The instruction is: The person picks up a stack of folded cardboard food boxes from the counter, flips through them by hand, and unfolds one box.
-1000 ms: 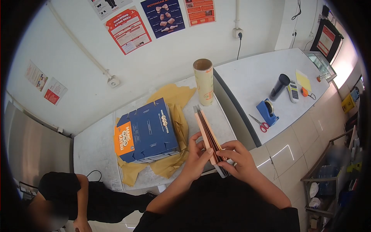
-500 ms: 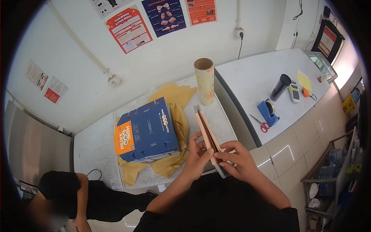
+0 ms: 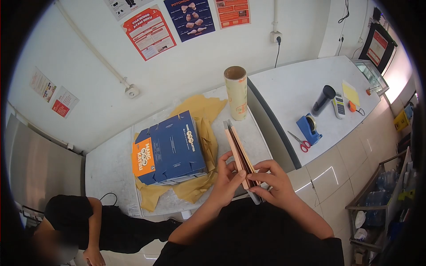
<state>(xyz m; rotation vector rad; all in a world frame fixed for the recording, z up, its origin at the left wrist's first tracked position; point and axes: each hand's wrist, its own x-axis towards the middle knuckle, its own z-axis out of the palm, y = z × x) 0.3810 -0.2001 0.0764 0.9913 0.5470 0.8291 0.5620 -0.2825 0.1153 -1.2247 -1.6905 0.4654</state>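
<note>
Now pinching folded cardboard (image 3: 236,155) in left hand (image 3: 227,181) and right hand (image 3: 272,181), over the table (image 3: 106,168), aimed lengthwise away and slightly leftward, just left of the upright roll (image 3: 236,95)

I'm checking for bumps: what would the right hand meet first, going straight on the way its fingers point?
The folded cardboard, which the right hand is touching. Beyond it, probably the left hand, though depth is hard to judge here.

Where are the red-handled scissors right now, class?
In the head view, the scissors lie right of centre on the white counter, beside the blue tape dispenser.
</note>
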